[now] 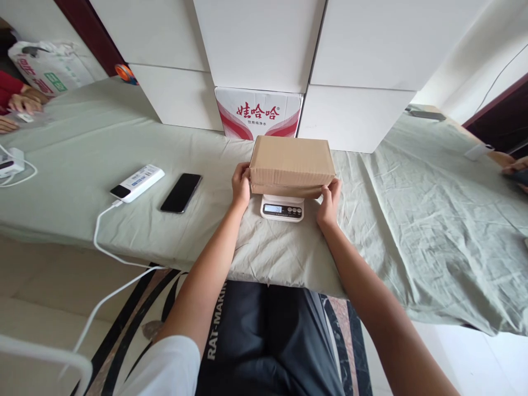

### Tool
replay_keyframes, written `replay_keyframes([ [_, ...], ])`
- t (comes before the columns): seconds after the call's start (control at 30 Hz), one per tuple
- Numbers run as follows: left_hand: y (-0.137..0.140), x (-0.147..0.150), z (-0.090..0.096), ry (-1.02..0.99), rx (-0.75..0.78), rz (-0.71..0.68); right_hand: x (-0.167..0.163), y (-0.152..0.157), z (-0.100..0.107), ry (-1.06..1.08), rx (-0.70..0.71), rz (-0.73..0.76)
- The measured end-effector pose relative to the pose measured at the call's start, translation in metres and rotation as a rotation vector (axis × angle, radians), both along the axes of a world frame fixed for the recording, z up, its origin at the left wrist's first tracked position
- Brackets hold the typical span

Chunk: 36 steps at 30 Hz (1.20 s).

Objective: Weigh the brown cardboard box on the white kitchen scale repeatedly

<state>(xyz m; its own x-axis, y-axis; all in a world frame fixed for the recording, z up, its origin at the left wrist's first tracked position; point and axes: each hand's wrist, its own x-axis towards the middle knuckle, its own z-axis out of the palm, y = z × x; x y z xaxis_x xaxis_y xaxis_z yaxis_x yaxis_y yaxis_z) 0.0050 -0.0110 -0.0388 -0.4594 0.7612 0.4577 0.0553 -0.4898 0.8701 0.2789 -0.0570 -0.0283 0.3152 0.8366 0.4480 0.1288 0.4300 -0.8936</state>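
A closed brown cardboard box [292, 159] sits on or just above a small white digital kitchen scale [282, 218]; I cannot tell whether it rests its full weight there. My left hand [241, 186] grips the box's left side, and my right hand [329, 202] holds its front right corner. The fingers wrap round the sides, partly hidden by the cardboard. The scale's lit display and its row of buttons show below the box's front edge, while its weighing plate is mostly covered.
Left of the box lie a black smartphone [181, 193] and a white power bank [137, 183] with a cable running off the table's front edge. White panels and a red-and-white carton [260, 114] stand behind. Other people's hands [25, 104] show at far left and far right.
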Motion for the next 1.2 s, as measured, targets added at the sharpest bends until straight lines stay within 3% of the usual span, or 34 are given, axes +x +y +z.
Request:
replay_keyframes([
  [1.2, 0.0005, 0.0008, 0.0000, -0.037, 0.002, -0.013, -0.0019, 0.0013, -0.0001, 0.006, 0.017, -0.006],
])
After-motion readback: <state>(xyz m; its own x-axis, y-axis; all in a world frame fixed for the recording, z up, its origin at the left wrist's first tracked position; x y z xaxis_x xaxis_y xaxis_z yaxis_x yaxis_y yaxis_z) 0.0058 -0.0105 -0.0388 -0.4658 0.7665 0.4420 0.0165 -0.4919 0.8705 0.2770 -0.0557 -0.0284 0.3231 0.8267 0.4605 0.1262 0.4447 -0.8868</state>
